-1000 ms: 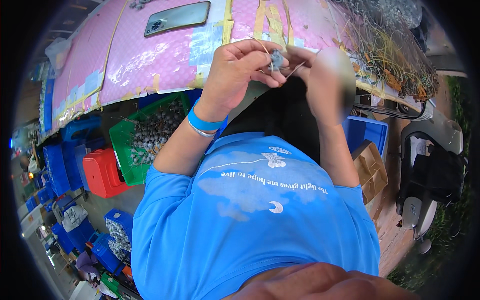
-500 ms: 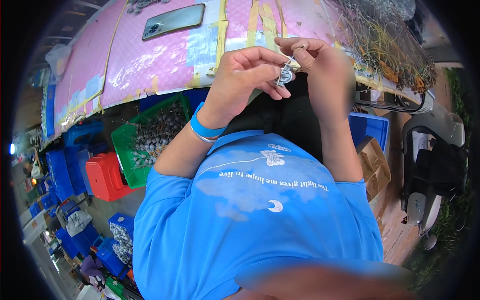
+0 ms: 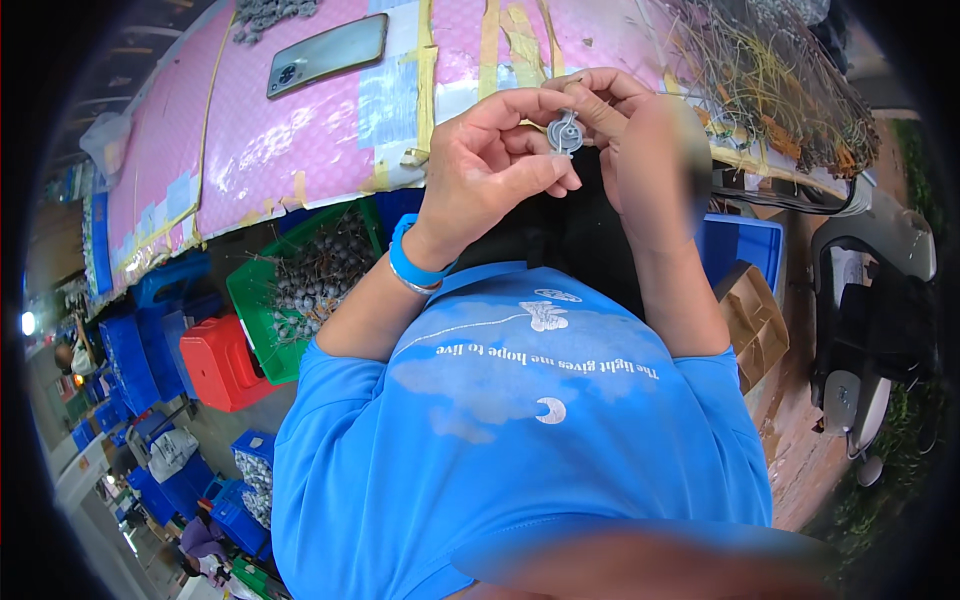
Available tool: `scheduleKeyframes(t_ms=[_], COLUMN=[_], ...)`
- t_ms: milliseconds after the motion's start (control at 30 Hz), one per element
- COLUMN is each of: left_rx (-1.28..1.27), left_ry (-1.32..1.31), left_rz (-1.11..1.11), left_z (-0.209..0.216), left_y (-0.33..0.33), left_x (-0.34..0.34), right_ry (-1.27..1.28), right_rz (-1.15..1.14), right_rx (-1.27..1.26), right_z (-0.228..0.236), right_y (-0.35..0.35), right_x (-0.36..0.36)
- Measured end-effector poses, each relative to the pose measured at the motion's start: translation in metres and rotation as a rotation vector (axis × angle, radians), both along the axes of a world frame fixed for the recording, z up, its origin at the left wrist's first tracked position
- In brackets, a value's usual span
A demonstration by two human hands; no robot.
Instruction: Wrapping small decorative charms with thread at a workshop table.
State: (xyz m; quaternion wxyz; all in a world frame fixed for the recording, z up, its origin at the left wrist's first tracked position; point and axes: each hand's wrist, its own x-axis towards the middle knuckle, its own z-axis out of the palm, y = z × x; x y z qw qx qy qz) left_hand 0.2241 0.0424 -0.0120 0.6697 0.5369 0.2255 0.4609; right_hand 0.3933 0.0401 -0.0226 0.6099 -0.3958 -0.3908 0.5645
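Observation:
Between my two hands, just off the table's near edge, is a small round grey part with a ring-shaped face. My left hand grips it, thumb at its lower rim and forefinger curled over its top. My right hand pinches at the part's upper right side, thumb and forefinger pressed together. Whatever thin piece those right fingertips hold is too small to make out. A blue band circles my left wrist. Part of my right hand is blurred.
The pink padded table carries a phone, grey pieces and a heap of thin wires. Below its left side sits a green crate of grey parts, beside a red stool. A paper bag and a scooter stand right.
The round part has turned so its ring-shaped face shows more fully. My right fingers have come in closer against its upper side. The view has shifted slightly.

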Motion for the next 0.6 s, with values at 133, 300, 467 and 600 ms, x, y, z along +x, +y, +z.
scheduleKeyframes(t_ms=[133,300,467,600], left_rx=[-0.040,-0.144,-0.161,-0.254], left_ry=[-0.016,0.079,0.102,0.225], left_rz=[-0.050,-0.047,-0.010,-0.247], left_z=[0.000,0.005,0.011,0.011], left_y=[0.009,0.028,0.024,0.016], left_x=[-0.005,-0.019,-0.046,-0.032], right_ry=[0.098,-0.114,-0.892,-1.565], right_rz=[0.058,0.237,-0.395,-0.425], right_rx=[-0.066,-0.134,0.106,0.290], right_z=[-0.001,0.008,0.047,0.041], right_y=[0.008,0.034,0.123,0.177], right_x=[-0.003,0.001,0.044,0.090])
